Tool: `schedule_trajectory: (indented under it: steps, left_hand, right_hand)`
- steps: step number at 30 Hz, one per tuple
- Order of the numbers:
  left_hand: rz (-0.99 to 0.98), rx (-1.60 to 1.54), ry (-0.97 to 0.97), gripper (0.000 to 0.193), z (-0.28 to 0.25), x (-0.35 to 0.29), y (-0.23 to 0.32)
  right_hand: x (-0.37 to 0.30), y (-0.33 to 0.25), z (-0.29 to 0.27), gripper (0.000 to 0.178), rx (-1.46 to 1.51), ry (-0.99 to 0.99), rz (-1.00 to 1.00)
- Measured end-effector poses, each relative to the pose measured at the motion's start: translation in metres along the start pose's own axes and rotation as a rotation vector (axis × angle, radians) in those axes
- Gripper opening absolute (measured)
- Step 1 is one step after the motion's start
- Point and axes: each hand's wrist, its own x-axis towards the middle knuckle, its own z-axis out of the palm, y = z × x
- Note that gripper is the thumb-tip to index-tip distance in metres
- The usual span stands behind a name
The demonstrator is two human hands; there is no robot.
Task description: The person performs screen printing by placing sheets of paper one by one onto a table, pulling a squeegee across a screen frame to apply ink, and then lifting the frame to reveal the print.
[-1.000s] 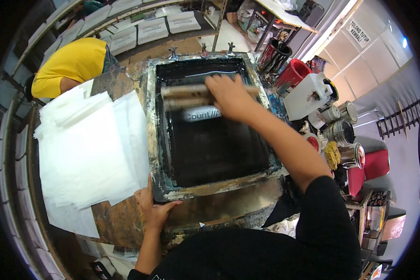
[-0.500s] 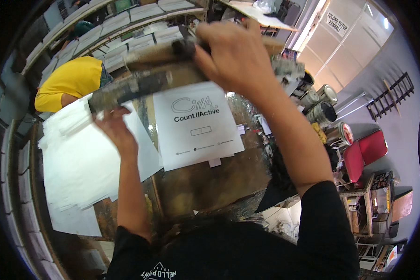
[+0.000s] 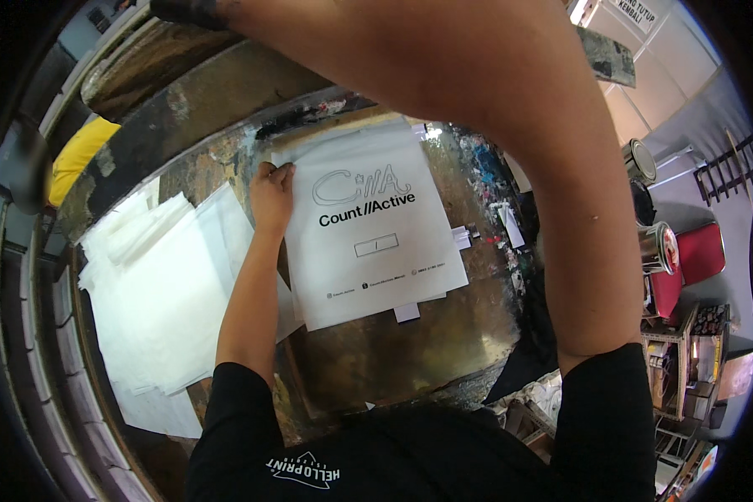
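Note:
A white sheet with black outlined lettering [image 3: 376,268] lies on a brown, stained board [image 3: 385,360] in front of me. My left hand [image 3: 274,197] is at its upper left edge, thumb and fingers closed on the paper. My right arm reaches up and across. My right hand [image 3: 255,12], cut off by the upper rim, appears closed at the raised, ink-stained screen frame [image 3: 201,92]; its fingers are mostly hidden. Beside the fingers is a black piece [image 3: 184,12], partly out of view. The frame's stained right end [image 3: 607,58] shows beyond my arm.
A loose pile of white sheets [image 3: 159,293] lies to the left. Small paper tabs [image 3: 407,312] stick out under the printed sheet. Paint-spattered cans [image 3: 659,248], a red chair [image 3: 701,253] and a wooden shelf [image 3: 678,360] stand right. A person in yellow [image 3: 77,159] is partly visible far left.
My left hand has moved from the frame down to the sheet's upper left edge. The frame has risen toward me, and my right hand has gone up and left with it.

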Motion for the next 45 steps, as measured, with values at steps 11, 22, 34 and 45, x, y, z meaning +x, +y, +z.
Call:
schedule_trajectory:
  steps: [11,22,34,45]
  left_hand:
    - [-0.33,-0.042,0.094,0.029,-0.153,-0.04,-0.007]
    - [-0.723,0.389,0.34,0.036,-0.339,-0.243,-0.148]
    - [0.33,-0.043,-0.648,0.119,-0.11,-0.172,0.197]
    - [0.265,-0.092,-0.647,0.12,-0.086,-0.166,0.238]
  right_hand:
    - [0.002,-0.012,-0.001,0.064,-0.025,-0.172,0.091]
    - [-0.032,-0.018,0.034,0.057,-0.007,0.075,0.068]
    - [-0.04,-0.02,0.03,0.058,-0.069,-0.027,0.024]
    - [-0.018,-0.006,0.004,0.063,0.006,-0.146,-0.036]
